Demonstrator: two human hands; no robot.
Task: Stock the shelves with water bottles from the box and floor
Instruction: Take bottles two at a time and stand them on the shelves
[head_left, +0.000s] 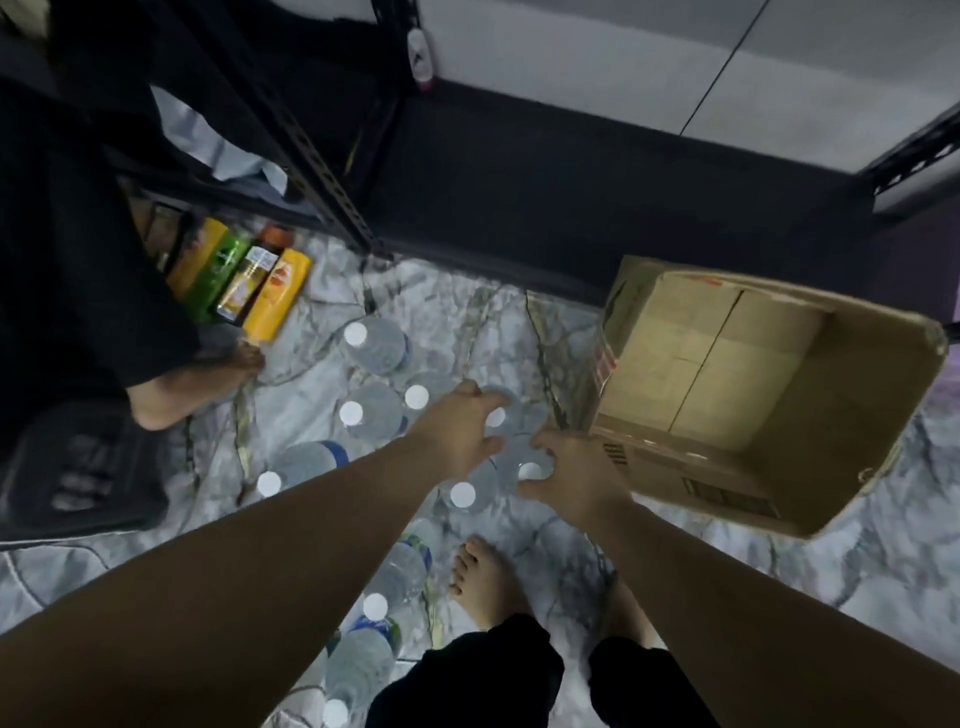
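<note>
Several clear water bottles with white caps stand on the marbled floor (467, 322). My left hand (462, 426) reaches down over one bottle (497, 417), its fingers curled around the cap area. My right hand (569, 478) wraps around the neck of another bottle (529, 470). A further bottle (463, 493) stands just in front of both hands. The cardboard box (769, 509) sits to the right, open and empty inside. The black metal shelf frame (322, 171) rises at the upper left.
Another person's bare foot (197, 384) and dark clothing stand at the left, beside yellow and green drink bottles (244, 280) under the shelf. A black crate (78, 467) lies at the far left. My own feet (488, 577) stand among more bottles (400, 566).
</note>
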